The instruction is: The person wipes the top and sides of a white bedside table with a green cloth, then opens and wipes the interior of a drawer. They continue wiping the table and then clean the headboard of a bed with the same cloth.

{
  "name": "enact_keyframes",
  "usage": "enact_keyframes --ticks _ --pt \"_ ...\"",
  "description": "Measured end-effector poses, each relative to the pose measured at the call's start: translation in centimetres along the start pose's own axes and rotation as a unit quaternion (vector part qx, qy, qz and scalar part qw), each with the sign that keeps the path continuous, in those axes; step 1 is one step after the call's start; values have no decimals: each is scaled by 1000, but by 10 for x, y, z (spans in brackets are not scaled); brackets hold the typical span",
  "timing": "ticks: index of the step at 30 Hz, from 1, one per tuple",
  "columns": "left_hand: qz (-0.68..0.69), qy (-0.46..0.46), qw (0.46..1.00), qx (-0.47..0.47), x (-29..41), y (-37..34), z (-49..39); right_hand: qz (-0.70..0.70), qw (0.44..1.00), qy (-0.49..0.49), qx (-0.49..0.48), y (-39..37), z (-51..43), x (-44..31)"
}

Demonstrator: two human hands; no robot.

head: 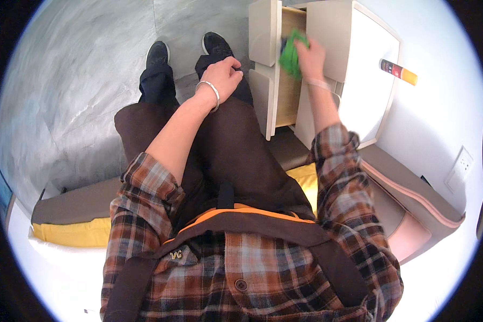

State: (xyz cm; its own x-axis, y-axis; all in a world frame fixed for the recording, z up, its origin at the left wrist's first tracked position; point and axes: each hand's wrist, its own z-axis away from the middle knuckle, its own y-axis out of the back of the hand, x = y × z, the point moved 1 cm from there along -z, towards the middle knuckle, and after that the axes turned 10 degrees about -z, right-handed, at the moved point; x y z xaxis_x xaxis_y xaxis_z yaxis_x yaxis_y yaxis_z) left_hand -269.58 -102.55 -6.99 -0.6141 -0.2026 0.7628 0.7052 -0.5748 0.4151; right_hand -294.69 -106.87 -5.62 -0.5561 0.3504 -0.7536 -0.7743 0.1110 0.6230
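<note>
My right hand [312,60] grips a bunched green cloth [292,56], slightly blurred, over the side of a pulled-out drawer [290,102]. The drawer has light wood inside and a pale front [262,34]; the cloth and hand hide part of it. It juts from a small off-white cabinet [330,36] to my right. My left hand [223,78], a silver bangle at its wrist, rests over my knee on the dark apron [233,133]. Nothing is held in it, and its fingers are loosely bent, with the thumb apart.
A cylindrical container with a yellow cap [398,72] stands on the bright cabinet top [366,88]. Below me is a brown bed or seat edge [76,199] with yellow fabric [74,232]. A padded brown-and-pink headboard or backrest [414,193] and wall socket [459,167] are at right. Grey floor [84,80] extends left.
</note>
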Motion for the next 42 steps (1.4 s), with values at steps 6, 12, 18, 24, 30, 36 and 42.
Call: enact_keyframes --ticks 6,12,18,24,30,36,42 --pt "-1 1 1000 2 2 1 -1 239 967 45 -82 -62 -134 -67" --pt "2 3 1000 7 1 -1 -2 233 937 258 20 -92 -94 -20" --pt "-6 -1 1000 11 1 -2 -1 296 928 219 -50 -69 3 24" --pt "-12 8 1000 -6 0 -2 -4 258 948 171 -79 -45 136 61" --pt "-5 12 1000 -5 -1 1 -3 242 954 123 -128 -16 218 84" --pt "-13 12 1000 -13 -3 -2 -2 187 970 -7 -157 19 256 93" --pt "-8 8 1000 -7 -3 -3 0 107 989 -89 49 9 192 89"
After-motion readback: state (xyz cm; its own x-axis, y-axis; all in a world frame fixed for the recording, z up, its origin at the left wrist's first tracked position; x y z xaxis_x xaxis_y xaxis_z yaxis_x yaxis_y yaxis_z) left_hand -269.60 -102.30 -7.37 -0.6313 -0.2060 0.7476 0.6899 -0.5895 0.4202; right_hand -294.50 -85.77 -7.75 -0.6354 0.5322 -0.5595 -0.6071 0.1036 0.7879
